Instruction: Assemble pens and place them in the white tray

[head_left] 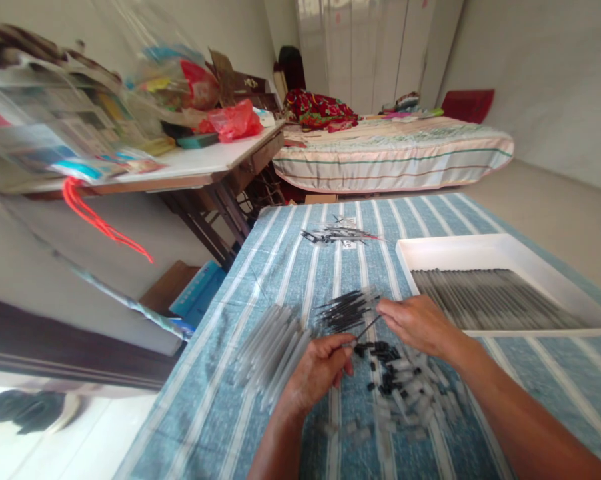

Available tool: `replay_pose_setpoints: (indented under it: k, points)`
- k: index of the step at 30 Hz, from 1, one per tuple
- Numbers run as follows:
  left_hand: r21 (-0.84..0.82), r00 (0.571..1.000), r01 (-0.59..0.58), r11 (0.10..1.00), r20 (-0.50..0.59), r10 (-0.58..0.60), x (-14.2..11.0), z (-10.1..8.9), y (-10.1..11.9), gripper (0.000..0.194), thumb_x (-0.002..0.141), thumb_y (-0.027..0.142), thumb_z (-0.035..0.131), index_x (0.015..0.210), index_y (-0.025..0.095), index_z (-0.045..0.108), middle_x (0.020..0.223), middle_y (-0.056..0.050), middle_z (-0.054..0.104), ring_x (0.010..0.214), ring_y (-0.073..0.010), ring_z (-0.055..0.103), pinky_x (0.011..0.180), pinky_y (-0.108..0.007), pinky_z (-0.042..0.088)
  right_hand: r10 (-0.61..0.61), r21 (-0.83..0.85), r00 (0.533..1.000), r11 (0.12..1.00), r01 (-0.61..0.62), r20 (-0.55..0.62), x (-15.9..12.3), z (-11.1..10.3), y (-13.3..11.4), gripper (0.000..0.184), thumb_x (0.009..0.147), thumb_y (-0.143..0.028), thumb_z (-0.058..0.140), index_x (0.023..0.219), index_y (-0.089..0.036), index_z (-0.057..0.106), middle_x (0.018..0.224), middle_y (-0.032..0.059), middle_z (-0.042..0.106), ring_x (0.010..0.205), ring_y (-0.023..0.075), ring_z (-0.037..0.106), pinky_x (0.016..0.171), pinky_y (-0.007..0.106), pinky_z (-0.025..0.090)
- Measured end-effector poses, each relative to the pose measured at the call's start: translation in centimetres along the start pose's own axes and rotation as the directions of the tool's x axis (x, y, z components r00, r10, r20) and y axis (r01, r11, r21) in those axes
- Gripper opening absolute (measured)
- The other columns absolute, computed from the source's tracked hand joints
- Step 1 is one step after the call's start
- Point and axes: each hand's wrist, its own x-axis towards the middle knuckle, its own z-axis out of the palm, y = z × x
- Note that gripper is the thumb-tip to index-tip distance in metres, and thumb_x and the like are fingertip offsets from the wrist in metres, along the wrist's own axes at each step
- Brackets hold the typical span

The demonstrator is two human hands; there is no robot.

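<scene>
Between my two hands runs a thin dark pen refill (368, 328). My left hand (320, 370) pinches its lower left end, and my right hand (414, 323) is closed on the upper right end. Whether a barrel is hidden in my left fingers I cannot tell. Left of that hand lies a bundle of translucent pen barrels (268, 347). Just beyond the hands is a pile of dark refills (348, 310). Below my right hand, small black parts (388, 380) lie mixed with clear pen caps (420, 400), blurred at the near side.
A white box (455, 245) at the right holds a row of pens (490, 300). More thin dark pieces (338, 233) lie farther back on the striped blue cloth (280, 260). A cluttered side table (195, 167) stands left, a bed (395, 157) behind.
</scene>
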Motion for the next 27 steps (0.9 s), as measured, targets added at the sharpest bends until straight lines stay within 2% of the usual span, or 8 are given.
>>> replay_pose_setpoints:
  k: [4,6,8,10,14,19,23,27]
  points:
    - [-0.038,1.000,0.012,0.999,-0.016,-0.013,0.0,0.3,0.1,0.032,0.075,0.031,0.060,0.101,0.017,0.069,0.056,0.000,0.060,0.039,-0.0070,0.038,0.038,-0.020,0.025,-0.087,0.111,0.996,0.990,0.090,-0.030,0.0,0.2,-1.2,0.024,0.088,-0.020,0.038,0.087,-0.021,0.062,0.066,0.0026,0.067,0.057,0.0144,0.056,0.053,0.026,0.024]
    - [-0.074,0.999,-0.008,0.997,-0.042,0.005,0.0,0.3,0.1,0.032,0.075,0.032,0.060,0.102,0.016,0.067,0.056,0.001,0.060,0.039,-0.0066,0.039,0.038,-0.020,0.025,-0.102,0.212,0.991,0.970,0.119,-0.092,-0.1,0.1,-1.7,0.024,0.089,-0.022,0.039,0.095,-0.021,0.062,0.072,0.0030,0.069,0.061,0.0145,0.059,0.056,0.024,0.029]
    - [-0.147,0.995,-0.068,0.987,-0.077,0.057,0.1,0.3,0.1,0.033,0.076,0.033,0.060,0.103,0.015,0.066,0.057,0.001,0.060,0.039,-0.0063,0.040,0.039,-0.019,0.025,-0.063,0.319,0.984,0.941,0.114,-0.167,-0.3,-0.1,-1.7,0.026,0.089,-0.024,0.041,0.104,-0.022,0.061,0.081,0.0033,0.070,0.066,0.0139,0.061,0.060,0.023,0.033]
    - [-0.248,0.985,-0.155,0.956,-0.117,0.130,0.1,0.1,0.1,0.035,0.076,0.034,0.061,0.106,0.015,0.063,0.059,0.001,0.060,0.039,-0.0060,0.041,0.039,-0.019,0.026,0.001,0.377,0.984,0.924,0.067,-0.178,-0.4,-0.5,-1.3,0.025,0.089,-0.026,0.042,0.102,-0.021,0.063,0.081,0.0030,0.070,0.065,0.0133,0.062,0.061,0.022,0.034]
    - [-0.398,0.965,-0.256,0.881,-0.164,0.207,0.1,0.0,0.1,0.034,0.079,0.033,0.061,0.108,0.015,0.060,0.062,0.001,0.062,0.039,-0.0051,0.042,0.040,-0.019,0.027,0.049,0.330,0.999,0.943,-0.044,-0.008,-0.1,-0.7,-0.6,0.020,0.085,-0.025,0.047,0.083,-0.020,0.067,0.066,0.0016,0.067,0.060,0.0144,0.060,0.057,0.023,0.032]
    - [-0.449,0.957,-0.290,0.845,-0.158,0.244,0.0,0.1,0.0,0.029,0.081,0.029,0.060,0.107,0.017,0.061,0.061,0.001,0.062,0.040,-0.0045,0.042,0.041,-0.018,0.026,-0.013,0.258,0.989,0.966,-0.026,0.149,0.6,0.6,-1.5,0.017,0.081,-0.025,0.051,0.080,-0.021,0.068,0.074,0.0045,0.071,0.072,0.0195,0.064,0.058,0.025,0.031]
    - [-0.441,0.962,-0.272,0.855,-0.108,0.250,-0.1,0.2,-0.3,0.031,0.082,0.027,0.058,0.112,0.020,0.059,0.062,0.001,0.062,0.041,-0.0047,0.043,0.041,-0.018,0.026,-0.041,0.191,0.977,0.982,0.000,0.209,0.9,1.5,-2.7,0.020,0.081,-0.026,0.052,0.080,-0.018,0.070,0.077,0.0106,0.072,0.074,0.0245,0.066,0.058,0.027,0.033]
    - [-0.408,0.967,-0.249,0.878,-0.053,0.250,-0.1,0.4,-0.5,0.031,0.083,0.028,0.058,0.112,0.019,0.060,0.063,0.000,0.062,0.041,-0.0048,0.043,0.041,-0.018,0.026,-0.050,0.255,0.977,0.967,-0.005,0.208,1.0,1.7,-2.8,0.017,0.078,-0.021,0.053,0.078,-0.018,0.070,0.074,0.0100,0.071,0.073,0.0243,0.066,0.059,0.028,0.036]
